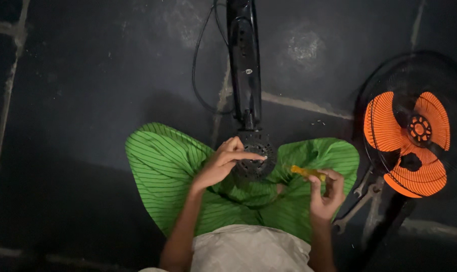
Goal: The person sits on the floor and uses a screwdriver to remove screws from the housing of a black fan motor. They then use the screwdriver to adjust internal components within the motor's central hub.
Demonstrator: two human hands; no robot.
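Observation:
My left hand (222, 162) rests on the black round motor housing (258, 163) of a fan, fingers stretched across its vented face. The housing sits between my knees at the end of a long black fan stand (244, 60) lying on the floor. My right hand (328, 195) grips a screwdriver with a yellow handle (305, 172), held a little to the right of the housing and pointing left toward it.
An orange fan blade inside a black wire guard (407, 136) lies on the dark floor at the right. Metal spanners (360, 199) lie beside my right knee. A black cable (201, 65) loops left of the stand. My green striped trousers (163, 166) cover my crossed legs.

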